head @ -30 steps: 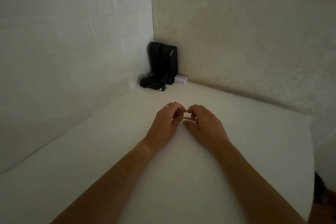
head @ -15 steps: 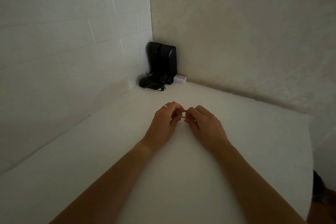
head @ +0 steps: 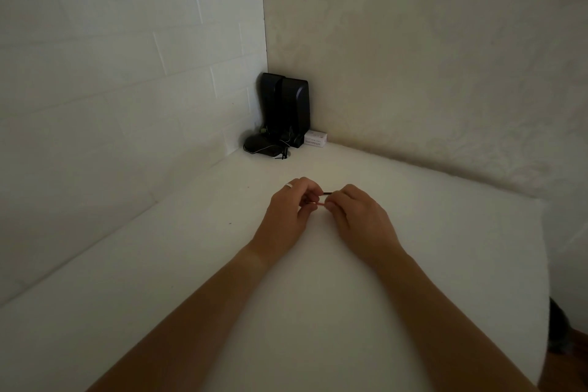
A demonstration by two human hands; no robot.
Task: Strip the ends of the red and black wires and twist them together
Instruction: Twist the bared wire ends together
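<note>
Over the middle of the white table (head: 191, 264) my two hands meet, fingertips facing each other. A short black wire (head: 328, 192) and a short red wire (head: 318, 203) bridge the small gap between them, the black one above the red. My left hand (head: 291, 210), with a ring on one finger, pinches their left ends. My right hand (head: 358, 216) pinches their right ends. Fingers cover the wire tips, so bare ends cannot be made out.
Two black speakers (head: 286, 106) stand in the far corner against the walls, with a dark bundle of cable (head: 264, 148) in front and a small white box (head: 315, 139) beside them. The table's right edge (head: 545, 264) drops off to the floor.
My hands have drawn slightly apart, so more of the black and red wires shows between the fingertips. The hands stay at the same spot on the table.
</note>
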